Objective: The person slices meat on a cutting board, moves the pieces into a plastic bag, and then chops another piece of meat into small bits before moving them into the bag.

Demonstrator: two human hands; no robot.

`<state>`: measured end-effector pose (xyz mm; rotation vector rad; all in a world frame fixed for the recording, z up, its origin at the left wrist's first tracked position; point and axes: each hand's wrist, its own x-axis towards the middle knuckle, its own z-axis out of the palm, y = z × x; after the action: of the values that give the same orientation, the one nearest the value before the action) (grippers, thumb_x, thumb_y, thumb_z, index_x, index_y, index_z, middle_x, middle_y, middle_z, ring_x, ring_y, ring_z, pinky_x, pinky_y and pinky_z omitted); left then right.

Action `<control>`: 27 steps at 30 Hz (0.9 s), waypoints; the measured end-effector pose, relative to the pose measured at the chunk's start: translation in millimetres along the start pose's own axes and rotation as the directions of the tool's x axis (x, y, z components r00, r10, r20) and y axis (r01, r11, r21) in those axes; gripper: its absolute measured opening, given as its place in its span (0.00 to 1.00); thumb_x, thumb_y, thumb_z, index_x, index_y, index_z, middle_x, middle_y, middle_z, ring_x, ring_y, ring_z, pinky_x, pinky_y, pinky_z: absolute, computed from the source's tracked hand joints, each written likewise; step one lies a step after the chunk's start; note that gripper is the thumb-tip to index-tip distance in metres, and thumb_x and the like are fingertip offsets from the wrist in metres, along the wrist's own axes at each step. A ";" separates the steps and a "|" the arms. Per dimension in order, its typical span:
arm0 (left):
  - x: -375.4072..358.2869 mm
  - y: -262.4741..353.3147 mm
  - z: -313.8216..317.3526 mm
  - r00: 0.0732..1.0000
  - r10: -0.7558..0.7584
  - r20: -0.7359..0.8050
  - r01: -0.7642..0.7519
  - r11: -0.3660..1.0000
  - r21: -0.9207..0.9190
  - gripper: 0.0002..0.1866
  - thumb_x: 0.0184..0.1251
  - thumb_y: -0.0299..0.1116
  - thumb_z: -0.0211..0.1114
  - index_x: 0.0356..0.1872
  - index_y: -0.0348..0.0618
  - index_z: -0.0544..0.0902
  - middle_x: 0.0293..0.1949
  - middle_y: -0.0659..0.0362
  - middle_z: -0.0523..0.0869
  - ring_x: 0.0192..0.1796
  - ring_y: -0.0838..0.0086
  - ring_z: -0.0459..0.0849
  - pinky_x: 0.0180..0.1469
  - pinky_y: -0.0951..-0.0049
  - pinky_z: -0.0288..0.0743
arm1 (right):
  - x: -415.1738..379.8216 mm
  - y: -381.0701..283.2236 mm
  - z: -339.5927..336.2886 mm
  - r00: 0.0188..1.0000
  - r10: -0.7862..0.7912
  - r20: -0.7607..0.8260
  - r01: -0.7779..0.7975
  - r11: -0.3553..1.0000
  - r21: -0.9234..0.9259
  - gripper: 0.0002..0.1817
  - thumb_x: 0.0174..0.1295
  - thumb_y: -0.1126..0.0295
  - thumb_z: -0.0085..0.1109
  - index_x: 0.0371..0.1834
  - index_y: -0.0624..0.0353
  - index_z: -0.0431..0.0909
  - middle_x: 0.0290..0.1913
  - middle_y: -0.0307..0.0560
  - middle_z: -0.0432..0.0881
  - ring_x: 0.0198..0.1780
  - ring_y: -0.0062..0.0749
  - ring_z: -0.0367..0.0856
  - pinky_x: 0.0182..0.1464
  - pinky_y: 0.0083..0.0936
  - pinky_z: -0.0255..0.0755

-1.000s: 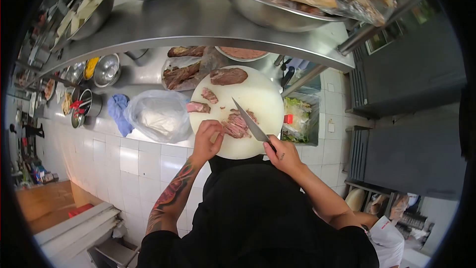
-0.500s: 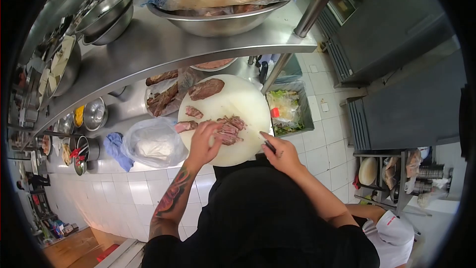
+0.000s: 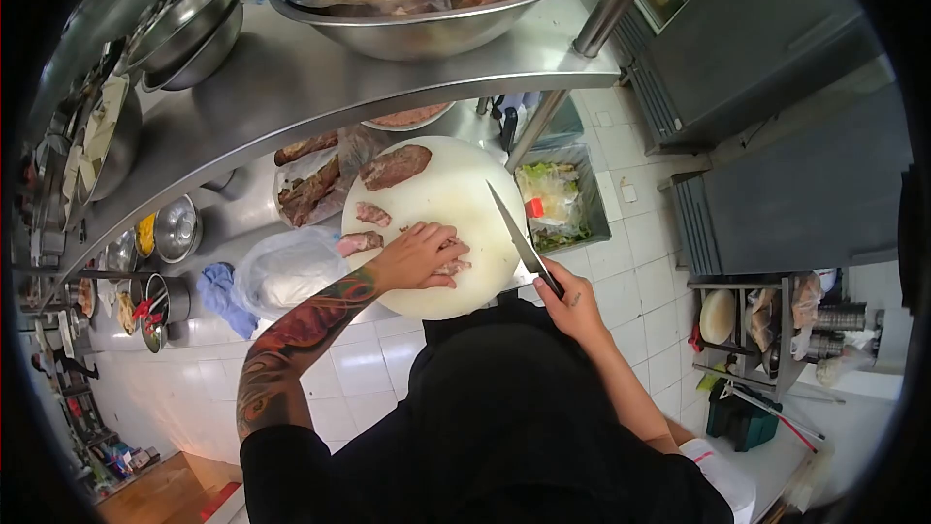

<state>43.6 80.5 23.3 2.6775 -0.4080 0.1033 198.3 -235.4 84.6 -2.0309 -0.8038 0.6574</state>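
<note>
My left hand lies over the pile of sliced meat on the round white cutting board, its fingers bent around the slices and hiding most of them. My right hand is closed on the black handle of a kitchen knife. The blade points away from me over the board's right edge. A large browned piece of meat rests at the board's far left. Two smaller chunks, one upper and one lower, lie near the left edge.
A steel shelf crosses above the far side, bearing a large steel bowl. A bin of vegetable scraps stands right of the board. To the left are a plastic bag, a blue cloth and a steel bowl.
My left hand has come down over the sliced meat and covers it more. The knife has swung into plain view, its blade now pointing away from me. A person at lower right is less visible.
</note>
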 end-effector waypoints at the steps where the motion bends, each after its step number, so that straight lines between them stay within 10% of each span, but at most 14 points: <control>1: 0.3 0.4 2.9 0.999 -0.039 -0.016 0.039 0.999 0.004 0.32 0.69 0.54 0.77 0.68 0.50 0.82 0.62 0.53 0.80 0.67 0.55 0.79 0.70 0.53 0.72 | 2.4 1.1 -0.9 1.000 0.001 0.006 -0.001 1.000 0.020 0.20 0.78 0.68 0.67 0.70 0.62 0.85 0.37 0.59 0.91 0.35 0.43 0.91 0.44 0.34 0.82; 5: 31.3 16.5 35.6 0.938 -0.319 -0.137 0.319 0.947 -0.018 0.31 0.71 0.51 0.78 0.67 0.45 0.82 0.61 0.49 0.79 0.64 0.50 0.79 0.67 0.51 0.75 | 27.8 2.9 -9.9 0.995 0.014 0.101 -0.013 1.000 -0.009 0.22 0.78 0.66 0.67 0.70 0.62 0.83 0.39 0.61 0.92 0.39 0.51 0.93 0.47 0.39 0.83; 11: 63.0 68.2 57.8 0.539 -0.693 -0.479 0.733 0.666 -0.139 0.38 0.69 0.53 0.79 0.69 0.37 0.77 0.65 0.44 0.77 0.64 0.45 0.78 0.68 0.44 0.73 | 74.8 -18.2 -16.0 0.941 -0.189 0.280 0.271 0.917 -0.294 0.23 0.79 0.67 0.63 0.74 0.59 0.76 0.39 0.62 0.92 0.44 0.66 0.91 0.48 0.54 0.82; 15: 60.0 72.7 52.8 0.523 -0.595 -0.610 0.745 0.667 -0.012 0.41 0.67 0.55 0.80 0.71 0.37 0.76 0.69 0.41 0.75 0.68 0.42 0.76 0.71 0.41 0.69 | 88.6 -31.5 -16.9 0.890 -0.153 0.429 0.379 0.769 -0.514 0.15 0.82 0.63 0.59 0.61 0.63 0.75 0.36 0.60 0.91 0.42 0.62 0.92 0.46 0.57 0.83; 20: 51.2 43.6 68.2 0.428 -0.682 -0.593 0.435 0.730 -0.526 0.26 0.70 0.35 0.78 0.64 0.36 0.79 0.61 0.44 0.81 0.63 0.46 0.81 0.66 0.51 0.77 | 94.6 -50.6 -24.4 0.867 -0.232 0.442 0.463 0.704 -0.539 0.13 0.82 0.63 0.59 0.52 0.63 0.74 0.33 0.60 0.90 0.37 0.61 0.92 0.41 0.56 0.83; 27: 62.0 43.4 51.5 0.468 -0.594 -0.655 0.422 0.801 -0.424 0.07 0.66 0.24 0.73 0.43 0.39 0.85 0.52 0.50 0.84 0.55 0.50 0.84 0.57 0.56 0.80 | 100.4 -59.1 -18.2 0.824 -0.227 0.520 0.538 0.603 -0.589 0.12 0.80 0.64 0.60 0.50 0.64 0.75 0.33 0.59 0.90 0.36 0.58 0.92 0.41 0.55 0.83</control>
<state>90.2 4.6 2.4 2.1397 0.6443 0.9272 259.1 -144.2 128.1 -2.2784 -1.9625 0.5355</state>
